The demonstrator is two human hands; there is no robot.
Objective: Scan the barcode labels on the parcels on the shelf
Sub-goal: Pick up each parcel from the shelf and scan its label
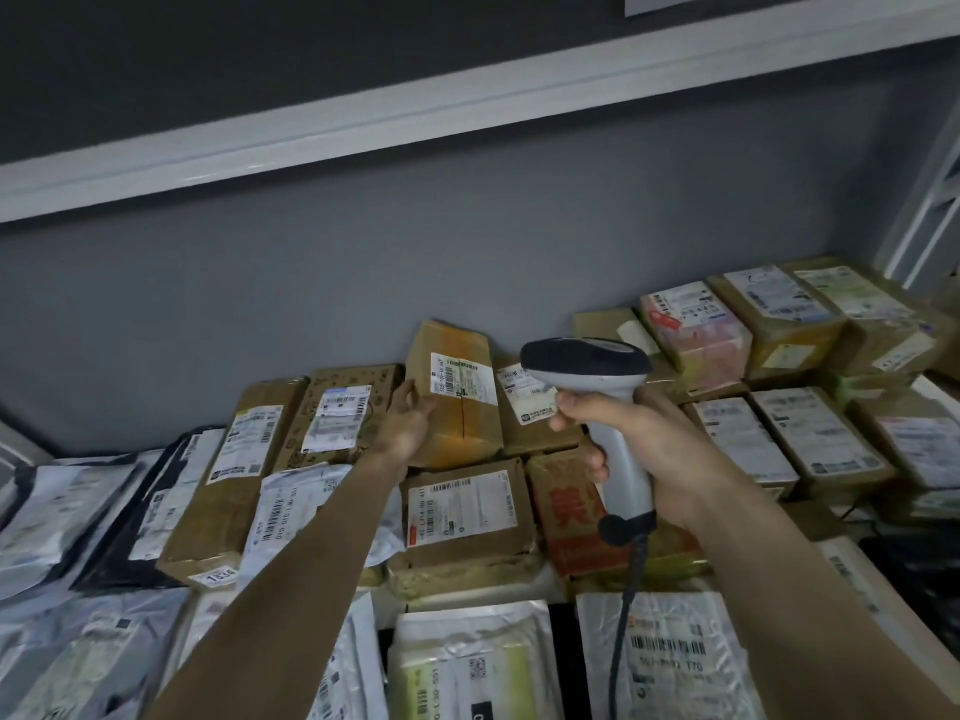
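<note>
My right hand point(628, 433) grips the handle of a grey corded barcode scanner point(592, 371), whose dark head points left toward a tilted brown cardboard parcel point(462, 413). My left hand point(408, 423) holds that parcel by its left side, tipping it up against the grey wall. A white barcode label point(462, 380) faces up on the parcel's top. Many other labelled parcels cover the shelf around it.
Cardboard boxes point(779, 433) fill the shelf to the right, and white and black mailer bags point(78, 511) lie to the left and front. A white shelf board point(363, 116) runs overhead. The scanner's cable point(623, 615) hangs down over a white bag.
</note>
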